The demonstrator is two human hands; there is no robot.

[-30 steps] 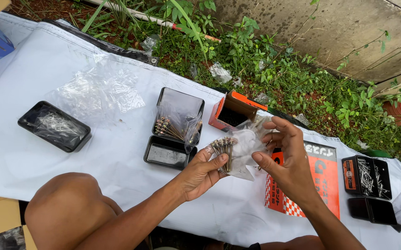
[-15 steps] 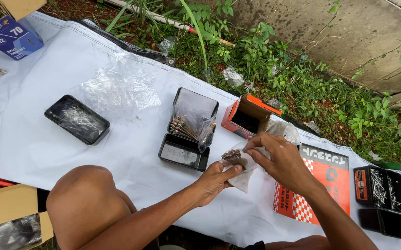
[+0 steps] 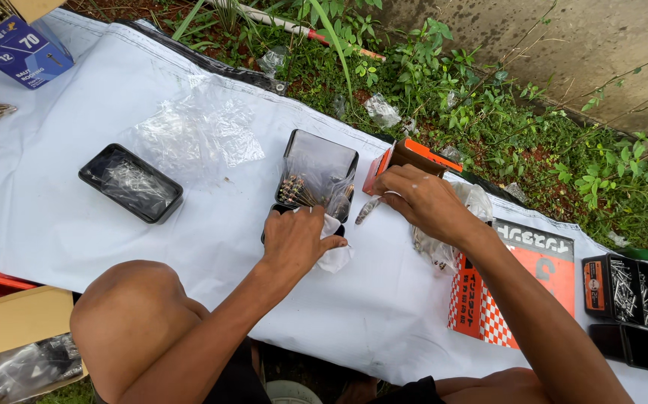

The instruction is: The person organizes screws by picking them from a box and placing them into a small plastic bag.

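Both my hands have come down to the white tabletop (image 3: 54,224): my left hand (image 3: 298,239) now presses the clear bag (image 3: 335,254) flat near the open black case (image 3: 316,176), while my right hand (image 3: 425,202) pinches one small screw (image 3: 367,210) just beside it.

A white sheet-covered tabletop (image 3: 212,224) carries a shallow black plastic tray (image 3: 131,183) at left, crumpled clear plastic bags (image 3: 200,135) beyond it, an open black hinged case (image 3: 316,176) mid-scene, an orange checkered flat box (image 3: 514,280) right, and a blue cardboard box (image 3: 21,49) far left.
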